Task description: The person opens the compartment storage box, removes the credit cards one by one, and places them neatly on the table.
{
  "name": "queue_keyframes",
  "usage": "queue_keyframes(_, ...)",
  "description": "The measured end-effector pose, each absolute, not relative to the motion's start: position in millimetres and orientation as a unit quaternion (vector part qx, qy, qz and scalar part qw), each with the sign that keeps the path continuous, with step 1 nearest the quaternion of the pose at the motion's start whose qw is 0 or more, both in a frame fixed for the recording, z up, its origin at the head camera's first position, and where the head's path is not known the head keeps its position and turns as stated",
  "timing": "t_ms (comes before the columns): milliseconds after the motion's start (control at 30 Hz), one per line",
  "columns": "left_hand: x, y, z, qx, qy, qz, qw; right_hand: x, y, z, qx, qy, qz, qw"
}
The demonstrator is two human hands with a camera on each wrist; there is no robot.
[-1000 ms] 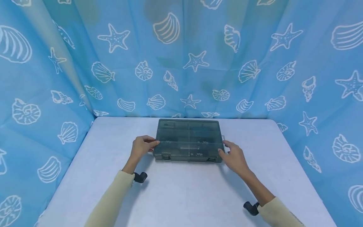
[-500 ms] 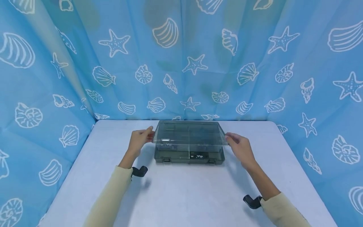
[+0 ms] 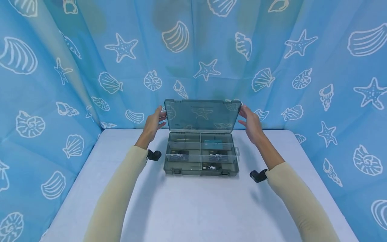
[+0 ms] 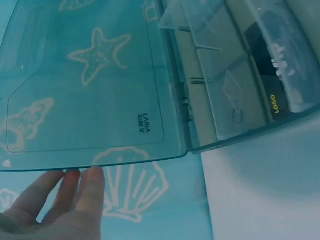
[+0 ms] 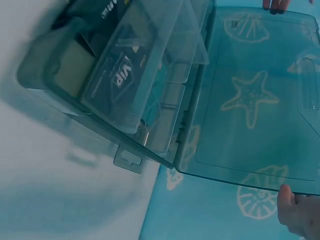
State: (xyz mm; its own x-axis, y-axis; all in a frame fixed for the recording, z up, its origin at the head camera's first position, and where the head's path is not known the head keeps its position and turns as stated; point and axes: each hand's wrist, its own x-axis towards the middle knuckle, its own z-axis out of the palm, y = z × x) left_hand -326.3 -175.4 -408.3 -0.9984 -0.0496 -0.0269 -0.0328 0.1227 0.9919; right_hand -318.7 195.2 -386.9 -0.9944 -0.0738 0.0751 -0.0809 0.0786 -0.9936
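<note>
A dark translucent compartment box [image 3: 199,172] lies on the table with its lid [image 3: 202,116] swung up, leaning slightly back. My left hand [image 3: 152,124] touches the lid's left edge with extended fingers; the left wrist view shows the fingertips [image 4: 95,175] right at that edge. My right hand [image 3: 252,126] is at the opposite edge, fingers spread, with its thumb [image 5: 285,197] against the rim in the right wrist view. Inside the box, dark cards marked "Vip" [image 3: 179,155] lie in several compartments, and a light-blue flat piece [image 3: 213,145] sits in the back right one.
Clear dividers [image 3: 184,145] split the box into compartments. A hanging tab [image 5: 130,159] juts from its right side. The white table [image 3: 193,205] extends in front. A blue shell-print curtain [image 3: 127,87] stands close behind the raised lid.
Both hands have risen and moved back with the lid, which swung from closed to upright. The compartments and cards are now uncovered, and the base has stayed in place.
</note>
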Motion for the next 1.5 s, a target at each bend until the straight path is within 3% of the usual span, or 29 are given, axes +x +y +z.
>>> queue_keyframes(300,-340.4,-178.5,-416.0,0.036,-0.714,-0.700,0.003,-357.1,182.3,-398.4,0.053,-0.719,0.693,-0.020)
queue_keyframes(667,-338.2,-188.6,-416.4,0.054,-0.781,-0.622,-0.004,-361.1,173.6,-399.5,0.047,-0.701,0.711,-0.020)
queue_keyframes(800,-328.3,-200.1,-424.3,0.071,-0.830,-0.552,-0.036,-356.1,175.2,-409.7,0.017,-0.699,0.714,-0.031)
queue_keyframes(1033,-305.6,-224.6,-462.3,0.110,-0.813,-0.550,-0.155,-349.7,163.6,-442.4,0.045,-0.795,0.586,-0.154)
queue_keyframes(1267,-280.4,-223.7,-503.5,0.115,-0.731,-0.648,-0.180,-352.4,154.3,-470.6,0.092,-0.908,0.390,-0.124)
queue_keyframes(1500,-261.6,-210.0,-518.3,0.104,-0.722,-0.654,-0.199,-354.5,151.4,-481.4,0.032,-0.928,0.354,-0.115)
